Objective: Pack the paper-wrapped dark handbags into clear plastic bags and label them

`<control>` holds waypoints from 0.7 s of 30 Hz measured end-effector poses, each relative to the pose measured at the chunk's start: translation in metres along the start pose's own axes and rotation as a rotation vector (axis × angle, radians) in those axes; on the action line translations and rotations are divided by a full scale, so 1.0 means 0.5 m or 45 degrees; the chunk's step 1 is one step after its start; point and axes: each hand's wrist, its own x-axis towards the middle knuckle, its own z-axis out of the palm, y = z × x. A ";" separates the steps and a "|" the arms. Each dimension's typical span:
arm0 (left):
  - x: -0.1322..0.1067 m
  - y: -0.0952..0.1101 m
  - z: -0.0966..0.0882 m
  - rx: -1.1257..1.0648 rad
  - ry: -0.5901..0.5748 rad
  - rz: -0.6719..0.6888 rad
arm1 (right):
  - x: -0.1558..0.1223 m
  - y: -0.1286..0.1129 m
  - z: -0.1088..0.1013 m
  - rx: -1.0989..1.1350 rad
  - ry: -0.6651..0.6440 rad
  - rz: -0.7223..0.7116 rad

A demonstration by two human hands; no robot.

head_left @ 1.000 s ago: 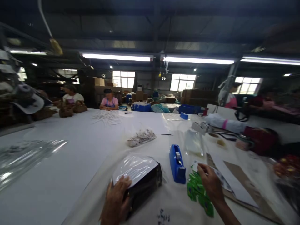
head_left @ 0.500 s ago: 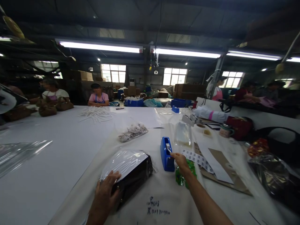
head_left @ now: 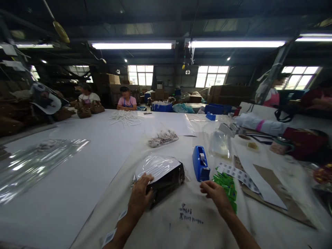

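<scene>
A black bag (head_left: 168, 183) with metal studs lies tilted in a clear plastic wrapper, its upper face covered by a white sheet (head_left: 155, 168). My left hand (head_left: 141, 192) holds its near left end, fingers over the sheet and thumb against the dark side. Two white labels (head_left: 110, 236) cling to my left forearm. Right of the bag stands a blue tape dispenser (head_left: 199, 162) with a roll in it. Just in front of its near end, my right hand (head_left: 214, 193) pinches a piece of tape that is barely visible.
Green packets (head_left: 227, 186) and a label sheet (head_left: 240, 176) lie by my right forearm, cardboard (head_left: 275, 181) beyond. A printed plastic bag (head_left: 163, 137) lies ahead. Clear plastic sleeves (head_left: 38, 166) are at left, white strips (head_left: 124, 117) farther back. A co-worker (head_left: 127, 100) sits across the table.
My right hand has drawn back toward me, from the dispenser's tape roll to just off its near end. My left hand stays on the bag. The view has turned left.
</scene>
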 end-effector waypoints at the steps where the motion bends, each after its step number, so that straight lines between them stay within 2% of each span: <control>1: 0.000 0.000 0.000 -0.008 0.007 0.009 | -0.023 -0.015 0.028 0.027 -0.152 -0.068; 3: 0.000 0.000 0.000 -0.012 0.013 0.018 | -0.067 -0.048 0.096 0.054 -0.452 -0.213; 5: 0.000 0.001 -0.002 -0.008 0.013 0.019 | -0.100 -0.077 0.167 0.012 -0.643 -0.363; 7: -0.001 0.002 -0.003 0.009 0.004 0.015 | -0.115 -0.098 0.228 -0.095 -0.706 -0.507; 10: -0.002 0.002 -0.001 0.036 -0.012 0.021 | -0.110 -0.112 0.288 -0.438 -0.597 -0.620; 13: -0.003 0.001 0.001 0.060 -0.017 0.013 | -0.091 -0.122 0.312 -0.718 -0.461 -0.607; 17: -0.005 0.006 0.001 0.105 -0.019 -0.027 | -0.080 -0.129 0.315 -0.848 -0.430 -0.623; 21: -0.009 0.018 0.000 0.104 -0.036 -0.085 | -0.067 -0.115 0.311 -1.127 -0.398 -0.716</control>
